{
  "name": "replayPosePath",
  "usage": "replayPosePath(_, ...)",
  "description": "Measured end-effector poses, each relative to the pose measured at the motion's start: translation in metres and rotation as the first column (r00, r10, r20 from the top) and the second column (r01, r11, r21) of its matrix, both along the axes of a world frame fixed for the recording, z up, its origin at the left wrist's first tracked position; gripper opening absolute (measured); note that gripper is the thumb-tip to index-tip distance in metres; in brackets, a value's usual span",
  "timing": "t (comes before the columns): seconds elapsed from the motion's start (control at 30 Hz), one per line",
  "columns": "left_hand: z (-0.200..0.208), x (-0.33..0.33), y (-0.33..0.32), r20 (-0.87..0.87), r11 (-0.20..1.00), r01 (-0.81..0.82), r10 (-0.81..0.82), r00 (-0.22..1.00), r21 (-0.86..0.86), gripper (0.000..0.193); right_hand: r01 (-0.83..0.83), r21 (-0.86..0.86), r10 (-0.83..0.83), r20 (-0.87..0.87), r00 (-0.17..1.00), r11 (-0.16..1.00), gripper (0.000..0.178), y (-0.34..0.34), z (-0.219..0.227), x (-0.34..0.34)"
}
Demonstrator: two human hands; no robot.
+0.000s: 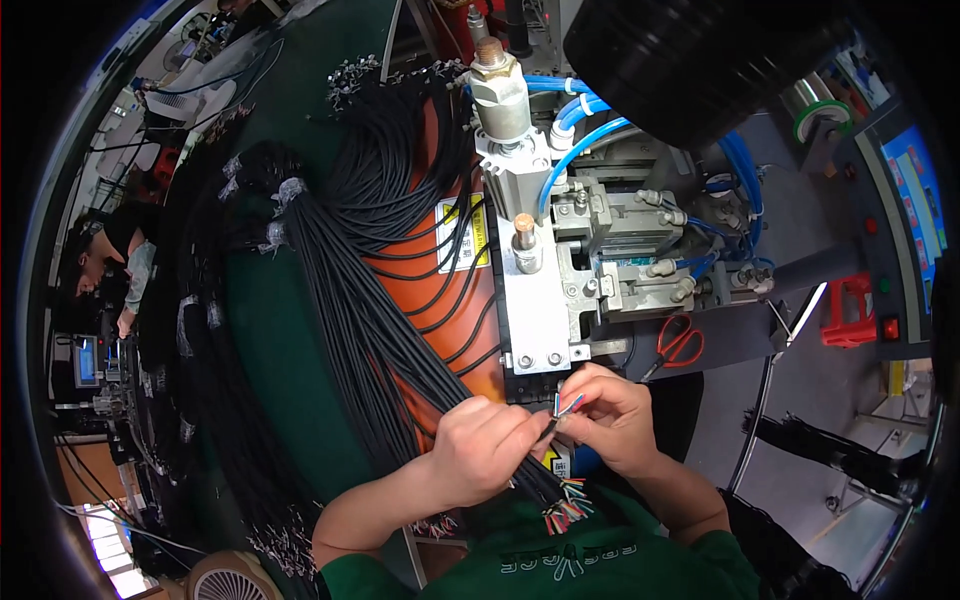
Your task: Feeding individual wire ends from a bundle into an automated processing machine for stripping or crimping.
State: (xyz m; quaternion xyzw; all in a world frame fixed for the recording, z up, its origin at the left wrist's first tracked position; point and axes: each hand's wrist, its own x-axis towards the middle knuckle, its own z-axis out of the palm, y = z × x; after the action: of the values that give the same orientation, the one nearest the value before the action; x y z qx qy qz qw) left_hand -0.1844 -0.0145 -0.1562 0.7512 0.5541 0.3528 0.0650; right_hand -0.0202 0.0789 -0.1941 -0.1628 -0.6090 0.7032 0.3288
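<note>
In front of the machine, my left hand (482,447) is closed around the black sheath of a cable (548,430). My right hand (612,415) pinches the thin coloured wires (568,403), white, blue and red among them, that fan out of its end. Both hands almost meet, just below the white metal block (540,320) of the machine. Under my left forearm runs a thick bundle of black cables (350,300), its stripped ends (568,507) showing several colours near my green shirt. The fingertips partly hide the wires.
Red-handled scissors (680,345) lie right of the machine. Blue air hoses (590,135) arch over its cylinders. More black cables (200,330) cover the green table (265,340) at left. A red stool (848,310) and a control panel (915,190) stand right. Another person (120,250) works far left.
</note>
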Motion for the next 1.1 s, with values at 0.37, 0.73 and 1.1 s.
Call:
replayPosePath(0.37,-0.004,0.001,0.005,0.312,0.987,0.015,0.036,0.949,-0.158,0.017,0.191,0.709,-0.3,0.031,0.953,0.679,0.039,-0.011,-0.002,0.002)
replayPosePath(0.73,-0.007,-0.01,0.01,0.375,0.968,0.145,-0.06,0.925,-0.203,0.011,-0.251,-0.55,0.273,-0.043,0.961,0.797,0.018,0.02,0.009,0.008)
replayPosePath(1.1,-0.003,0.004,0.001,0.015,0.975,-0.01,0.013,1.0,-0.222,0.041,-0.002,0.766,-0.384,0.324,0.865,0.643,0.02,0.009,0.015,0.005)
